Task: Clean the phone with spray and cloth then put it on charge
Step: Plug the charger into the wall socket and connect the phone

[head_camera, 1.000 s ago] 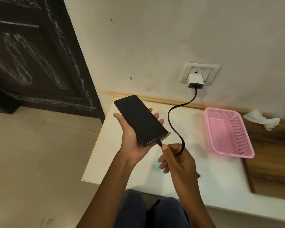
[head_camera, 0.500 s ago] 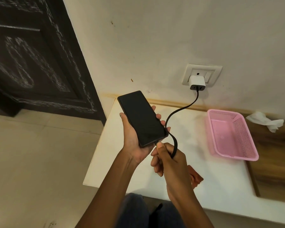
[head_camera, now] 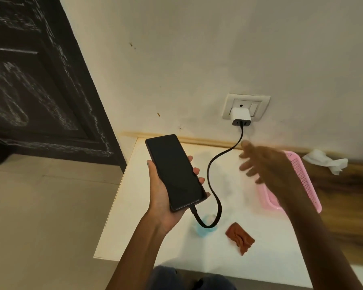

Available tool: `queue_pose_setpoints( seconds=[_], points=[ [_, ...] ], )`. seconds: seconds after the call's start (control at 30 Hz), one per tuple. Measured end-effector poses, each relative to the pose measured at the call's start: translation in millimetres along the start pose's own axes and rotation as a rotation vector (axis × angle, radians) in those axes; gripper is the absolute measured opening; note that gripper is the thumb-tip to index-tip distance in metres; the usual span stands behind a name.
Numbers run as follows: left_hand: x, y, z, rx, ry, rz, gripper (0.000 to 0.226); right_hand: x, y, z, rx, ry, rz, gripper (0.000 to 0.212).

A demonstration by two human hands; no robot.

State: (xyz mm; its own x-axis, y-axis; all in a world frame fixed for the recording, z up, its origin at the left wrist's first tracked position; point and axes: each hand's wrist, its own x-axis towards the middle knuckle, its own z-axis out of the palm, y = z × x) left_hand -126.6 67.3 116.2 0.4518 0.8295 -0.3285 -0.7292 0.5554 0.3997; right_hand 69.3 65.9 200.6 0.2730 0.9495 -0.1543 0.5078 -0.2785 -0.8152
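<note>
A slim black glass-faced phone (head_camera: 175, 172), at frame centre, lies gripped in the left hand (head_camera: 166, 197), its black charging cable (head_camera: 213, 185) now plugged in; the right hand (head_camera: 266, 164), fingers spread, has let go and blurs toward the white wall charger (head_camera: 241, 116), upper right.

white table (head_camera: 266, 243): bare patch at near right, beyond the brown cloth (head_camera: 240, 237). black cable (head_camera: 213, 174) loops across mid-table down to the blue object (head_camera: 203, 228). pink basket (head_camera: 302, 181) blocks the right side; wall socket (head_camera: 246, 106) and charger (head_camera: 241, 116) at back.
</note>
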Motion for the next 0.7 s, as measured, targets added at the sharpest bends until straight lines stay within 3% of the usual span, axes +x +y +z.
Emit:
queue_pose_setpoints(
  seconds=[0.1, 0.23, 0.47, 0.7],
  points=[
    [2.9, -1.3, 1.6, 0.001, 0.009, -0.012, 0.087, 56.8, 6.9, 9.2, -0.08, 0.269, -0.022, 0.041],
    [4.9, -3.7, 2.9, 0.011, -0.006, -0.019, 0.085, 110.3, 15.4, 28.8, -0.162, 0.337, 0.055, 0.067],
    [12.0, -9.1, -3.4, 0.029, -0.013, -0.048, 0.085, 141.8, 24.3, 54.9, -0.166, 0.582, 0.075, 0.061],
    [15.2, -17.2, -7.4, 0.023, -0.009, -0.069, 0.085, 150.2, 32.5, 49.5, -0.271, 0.567, 0.039, 0.062]
  ],
)
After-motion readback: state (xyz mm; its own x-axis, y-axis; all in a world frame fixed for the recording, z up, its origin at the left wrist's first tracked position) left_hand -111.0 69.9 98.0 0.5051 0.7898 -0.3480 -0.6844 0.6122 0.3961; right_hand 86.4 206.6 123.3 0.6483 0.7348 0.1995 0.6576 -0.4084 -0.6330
